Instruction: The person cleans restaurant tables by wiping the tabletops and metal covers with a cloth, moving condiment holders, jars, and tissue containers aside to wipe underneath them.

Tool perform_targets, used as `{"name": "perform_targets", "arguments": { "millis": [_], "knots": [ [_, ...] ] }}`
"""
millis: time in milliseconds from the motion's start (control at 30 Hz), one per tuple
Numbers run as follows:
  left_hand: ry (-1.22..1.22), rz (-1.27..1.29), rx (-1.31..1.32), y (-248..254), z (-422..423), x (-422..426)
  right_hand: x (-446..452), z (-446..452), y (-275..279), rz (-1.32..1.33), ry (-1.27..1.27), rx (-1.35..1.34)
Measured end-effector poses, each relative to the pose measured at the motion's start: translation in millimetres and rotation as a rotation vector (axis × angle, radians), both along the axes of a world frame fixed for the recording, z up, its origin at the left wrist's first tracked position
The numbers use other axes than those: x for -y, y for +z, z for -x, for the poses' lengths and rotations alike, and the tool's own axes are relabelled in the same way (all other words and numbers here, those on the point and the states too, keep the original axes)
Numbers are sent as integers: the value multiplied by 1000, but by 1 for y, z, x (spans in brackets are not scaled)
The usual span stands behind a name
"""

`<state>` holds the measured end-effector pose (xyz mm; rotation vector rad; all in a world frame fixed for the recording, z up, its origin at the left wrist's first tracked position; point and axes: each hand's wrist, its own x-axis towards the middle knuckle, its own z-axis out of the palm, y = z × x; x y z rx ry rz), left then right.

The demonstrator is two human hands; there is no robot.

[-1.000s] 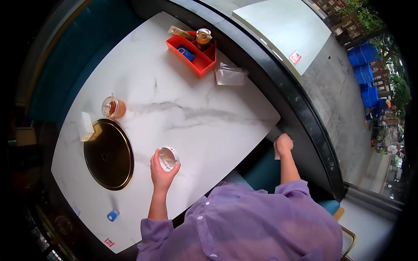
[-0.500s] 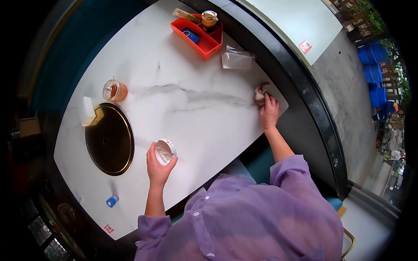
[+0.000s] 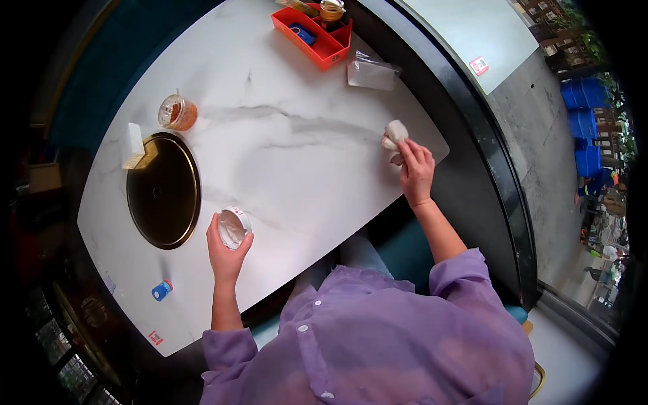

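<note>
My left hand (image 3: 227, 251) is wrapped round a white cup (image 3: 233, 227) with red print near its rim. The cup is tilted so that its pale inside shows. On the right side of the table, my right hand (image 3: 417, 169) pinches a crumpled tissue (image 3: 397, 131), whitish with some reddish-brown parts. Whether the tissue touches the tabletop I cannot tell. To the left of the cup lies a round dark disc with a gold rim (image 3: 163, 192), set in the marble-patterned table (image 3: 304, 182).
Further off stand a clear jar with orange-red contents (image 3: 179, 113), a white block-like holder (image 3: 133, 145) and a red divided box (image 3: 314, 37) with a jar inside. A clear plastic packet (image 3: 372, 72) lies beside that box. A small blue-capped bottle (image 3: 162, 290) is at front left.
My left hand has carried the cup left and slightly toward me. My right hand has drawn the tissue a little back from the table's right corner. The whole view has shifted slightly.
</note>
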<state>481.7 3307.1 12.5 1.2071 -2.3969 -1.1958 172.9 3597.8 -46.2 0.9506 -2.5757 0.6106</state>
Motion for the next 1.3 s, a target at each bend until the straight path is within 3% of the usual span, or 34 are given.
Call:
{"name": "perform_targets", "arguments": {
  "millis": [67, 133, 167, 267, 333, 400, 500, 600, 700, 767, 900, 1000, 1067, 1200, 1267, 1300],
  "knots": [
    [-6, 23, 50, -4, -8, -4, -10, 46, 7, -80, -66, -161],
    [-16, 24, 65, -6, -13, -11, -2, 65, -4, -175, 50, -127],
    [-21, 15, 67, -7, -16, -14, -9, 64, -18, -361, 76, -94],
    [-41, 19, 59, -5, -15, -14, -41, 30, -38, -440, -319, -100],
    [-59, 15, 66, 1, -21, -16, -85, 10, -49, -550, -498, 92],
    [-31, 15, 80, 6, -18, -18, -127, 3, -63, -478, -648, 397],
    [21, 29, 10, 4, -22, -18, -123, -4, -24, -327, -510, 299],
    [37, 31, 33, 5, -25, -19, -67, -4, 18, 48, -232, 121],
    [51, 46, 27, 8, -29, -18, -41, -3, -40, 113, -231, 169],
    [76, 51, 10, 9, -38, -16, -10, -53, -53, 67, -192, 122],
    [134, 62, 19, 13, -59, -19, 59, -205, -31, 55, 493, 439],
    [167, 75, 28, 12, -67, -23, 95, -256, -31, 65, 916, 581],
    [164, 98, 38, 14, -72, -23, 103, -235, -29, 160, 870, 685],
    [190, 40, 9, 7, -80, -25, 94, -113, 12, 239, 357, 336],
    [180, 31, 24, 2, -80, -24, 70, -56, -19, 167, 29, 224],
    [191, 6, 16, 2, -78, -25, 65, -54, -36, 181, 3, 214]
  ]
}}
